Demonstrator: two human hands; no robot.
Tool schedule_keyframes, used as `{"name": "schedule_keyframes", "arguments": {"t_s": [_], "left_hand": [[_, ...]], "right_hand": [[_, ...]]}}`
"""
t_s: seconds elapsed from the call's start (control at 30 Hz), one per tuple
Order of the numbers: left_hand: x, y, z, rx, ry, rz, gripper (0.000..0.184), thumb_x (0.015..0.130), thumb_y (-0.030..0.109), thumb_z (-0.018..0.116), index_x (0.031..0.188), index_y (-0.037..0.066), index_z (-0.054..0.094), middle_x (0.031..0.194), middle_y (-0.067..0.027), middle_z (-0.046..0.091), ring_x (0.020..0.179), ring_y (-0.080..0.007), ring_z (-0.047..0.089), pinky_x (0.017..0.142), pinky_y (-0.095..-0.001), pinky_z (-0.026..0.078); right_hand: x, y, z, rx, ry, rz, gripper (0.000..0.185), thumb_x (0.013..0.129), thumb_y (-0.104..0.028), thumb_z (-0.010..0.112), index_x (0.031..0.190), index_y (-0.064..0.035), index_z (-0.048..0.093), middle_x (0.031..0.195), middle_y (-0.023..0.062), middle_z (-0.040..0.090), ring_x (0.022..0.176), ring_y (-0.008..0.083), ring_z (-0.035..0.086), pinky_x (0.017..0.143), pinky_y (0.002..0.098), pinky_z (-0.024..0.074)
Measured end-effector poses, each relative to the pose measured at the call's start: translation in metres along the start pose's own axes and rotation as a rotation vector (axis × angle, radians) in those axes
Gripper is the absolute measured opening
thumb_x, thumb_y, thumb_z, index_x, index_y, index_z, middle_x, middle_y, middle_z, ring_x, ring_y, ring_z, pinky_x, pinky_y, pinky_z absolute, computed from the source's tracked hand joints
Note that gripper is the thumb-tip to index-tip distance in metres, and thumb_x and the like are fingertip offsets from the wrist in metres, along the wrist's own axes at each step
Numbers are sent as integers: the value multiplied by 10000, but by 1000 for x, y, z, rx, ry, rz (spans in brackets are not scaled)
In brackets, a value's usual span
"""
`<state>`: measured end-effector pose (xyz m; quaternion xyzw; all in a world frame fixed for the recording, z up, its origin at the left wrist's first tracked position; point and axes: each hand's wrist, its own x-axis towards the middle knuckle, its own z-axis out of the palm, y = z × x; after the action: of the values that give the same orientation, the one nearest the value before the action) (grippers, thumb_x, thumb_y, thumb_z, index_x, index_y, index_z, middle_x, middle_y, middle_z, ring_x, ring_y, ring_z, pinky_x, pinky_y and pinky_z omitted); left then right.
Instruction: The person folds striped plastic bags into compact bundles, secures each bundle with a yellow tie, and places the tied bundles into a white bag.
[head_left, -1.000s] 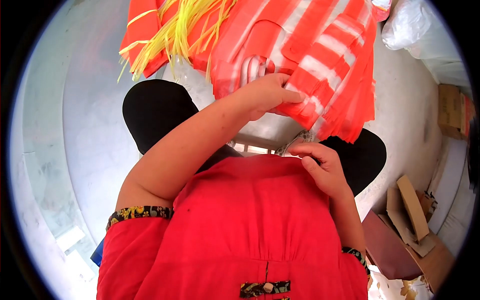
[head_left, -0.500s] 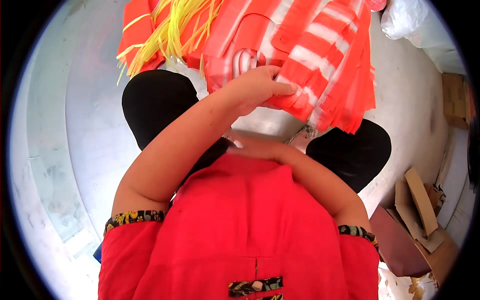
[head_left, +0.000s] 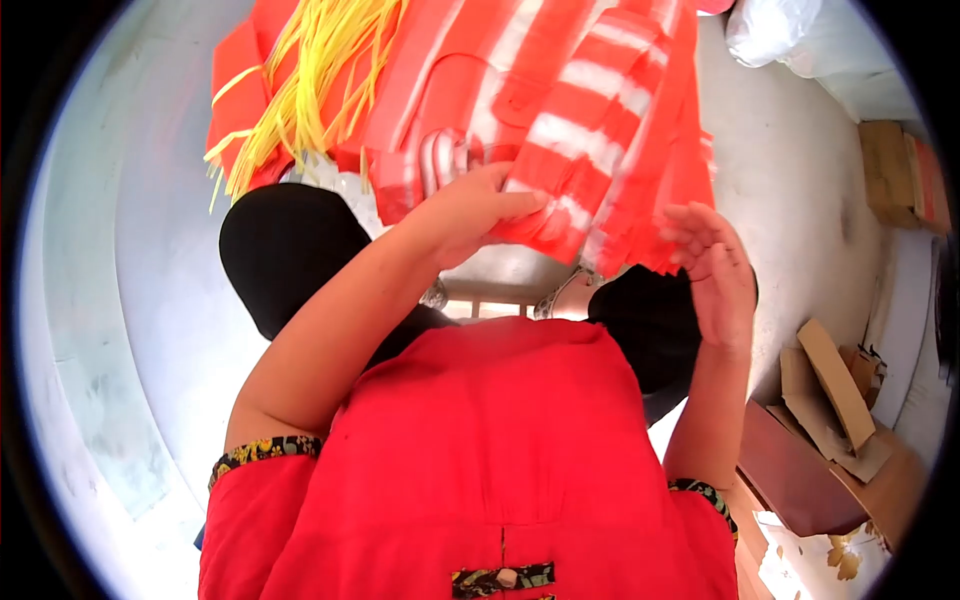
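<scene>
Compared with half a second ago, the main change is in the right hand (head_left: 715, 275). Then it lies across the lap, blurred, near the left forearm; now it is raised at the right side of the striped stack (head_left: 575, 140), in front of the right knee (head_left: 645, 325). The left hand (head_left: 475, 215) keeps the same grip as before. The whole view has moved a little, so that the stack and the yellow strips (head_left: 310, 90) appear more to the left.

The stack, of thin red-orange and white sheets, is in front of the person, at the top of the view. Its lower edge is uneven, like a fringe, and comes down towards the right knee. Between the two knees, below the stack, there is a gap. On the right, pale floor (head_left: 790, 150) stretches from the stack to the cardboard box (head_left: 885, 175); the loose cardboard pieces (head_left: 835, 385) lie lower, beyond the right forearm.

The left hand is closed on the lower left corner of the folded striped part, with the thumb on top and the other fingers partly hidden. The right hand holds nothing; its fingers are loosely bent and apart. Whether its fingertips touch the fringe, I cannot tell.
</scene>
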<state>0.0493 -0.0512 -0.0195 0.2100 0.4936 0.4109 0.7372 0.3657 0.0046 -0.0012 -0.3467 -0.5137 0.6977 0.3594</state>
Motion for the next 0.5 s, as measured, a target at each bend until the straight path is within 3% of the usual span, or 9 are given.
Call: {"name": "schedule_keyframes", "arguments": {"t_s": [0.07,0.13,0.33,0.47,0.5], "left_hand": [[-8,1,6,-39,26,-37,440,1001,173,695,1397,35,560,1241,-56,708,1116,-151,702,953,-348,592],[-7,0,5,-22,35,-52,405,1029,217,672,1385,61,557,1237,-40,712,1114,-148,707,940,-356,598],[-13,-2,13,-16,115,-59,430,1056,317,644,1348,10,571,1243,-69,686,1110,-153,683,934,-348,574],[-13,-4,14,-22,88,-53,400,1056,317,641,1348,51,575,1259,-43,685,1138,-147,675,952,-373,581],[-13,-4,12,-30,76,-53,386,1053,312,643,1347,71,577,1265,-29,686,1150,-145,673,959,-384,584]], "right_hand": [[6,6,12,2,-9,70,417,1094,-149,461,1483,-12,526,1427,154,635,1216,208,646,953,307,500],[14,7,32,-78,-6,72,468,1115,-234,483,1527,-13,467,1482,175,590,1238,230,636,996,315,496],[36,11,71,-74,65,54,481,1126,-191,456,1579,-41,393,1559,179,518,1306,264,613,1064,353,487],[48,4,91,-51,59,78,554,1129,-208,456,1639,-81,280,1685,188,312,1385,309,538,1151,413,450],[52,1,94,-70,16,96,620,1136,-207,427,1677,-107,139,1727,192,178,1447,325,466,1181,441,422]]}}
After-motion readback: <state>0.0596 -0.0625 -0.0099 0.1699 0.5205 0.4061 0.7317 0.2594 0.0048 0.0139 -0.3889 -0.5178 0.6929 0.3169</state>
